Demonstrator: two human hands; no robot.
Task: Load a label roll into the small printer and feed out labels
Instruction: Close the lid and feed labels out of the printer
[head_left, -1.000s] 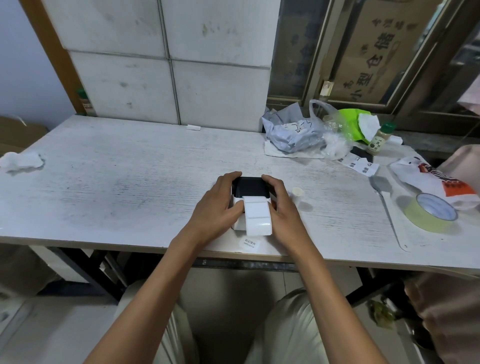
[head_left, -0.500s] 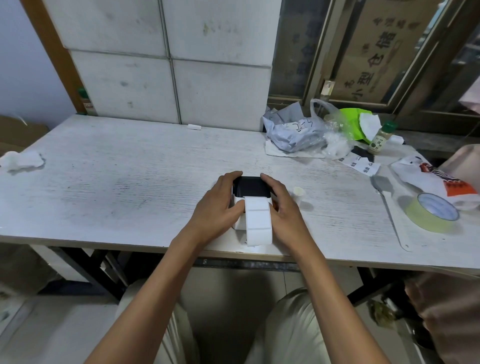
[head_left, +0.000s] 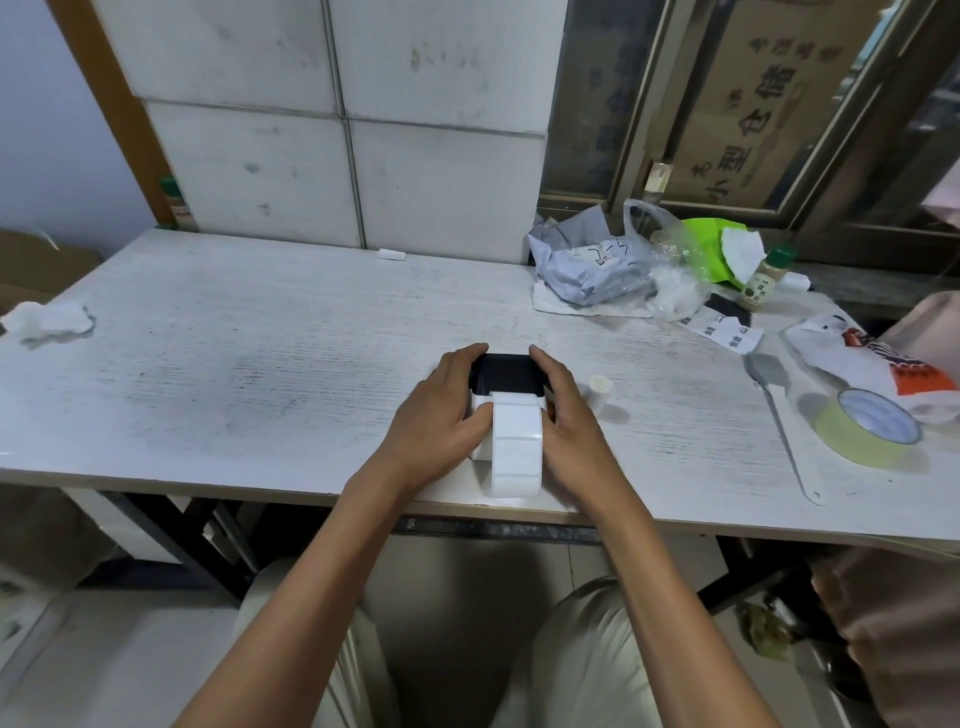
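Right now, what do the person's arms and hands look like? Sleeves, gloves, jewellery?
Both forearms are bare up to the bottom edge of the head view: no sleeves show. The left hand and the right hand carry no gloves, rings, watch or wristband that can be seen. Nails look short and unpainted. Light beige trousers cover the knees below the white wood-grain table.

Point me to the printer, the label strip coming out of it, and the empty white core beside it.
printer (head_left: 508, 373): head view, on its black top.
label strip (head_left: 517, 448): head view, middle of the white strip.
empty white core (head_left: 600, 387): head view, on its upper rim.
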